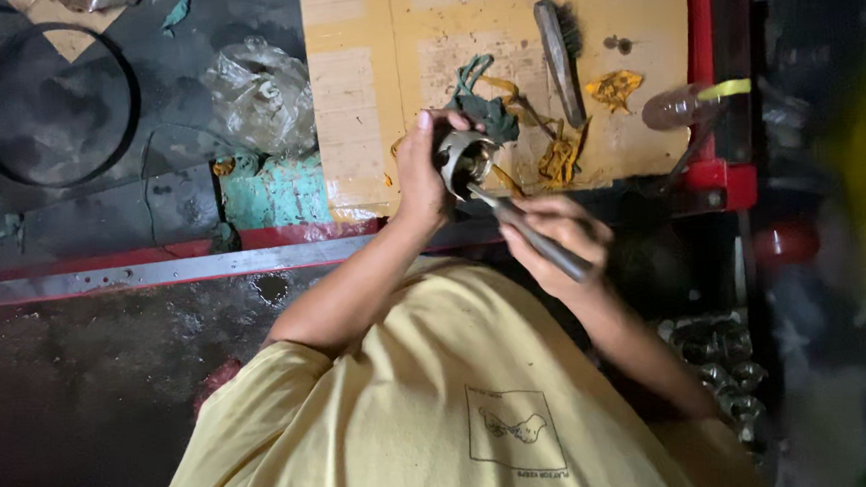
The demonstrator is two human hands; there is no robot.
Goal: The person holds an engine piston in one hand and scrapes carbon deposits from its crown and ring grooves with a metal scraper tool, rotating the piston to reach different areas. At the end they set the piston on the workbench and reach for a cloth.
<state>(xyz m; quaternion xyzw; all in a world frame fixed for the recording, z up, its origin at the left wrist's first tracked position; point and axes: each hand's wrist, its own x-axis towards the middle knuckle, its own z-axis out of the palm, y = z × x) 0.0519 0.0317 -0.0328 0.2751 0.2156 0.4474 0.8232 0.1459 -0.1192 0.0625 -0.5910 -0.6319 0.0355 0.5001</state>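
Above the yellow shirt (384, 417), a crumpled plastic bag (259, 94) lay at the left, and I could not tell what it held. The left hand (417, 179) gripped a round metal part (460, 160) over the cardboard (353, 88), and the right hand (558, 234) was closed around a tool (533, 239) whose tip touched the part. This was probably prying or scraping, which called for holding the part steady. The bottle (680, 106) lying at the right looked empty.

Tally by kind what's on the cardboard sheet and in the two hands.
Round metal part, in left hand: 1
Metal tool, in right hand: 1
Brush on the cardboard sheet: 1
Green rag: 1
Yellow rag scraps: 2
Total: 6
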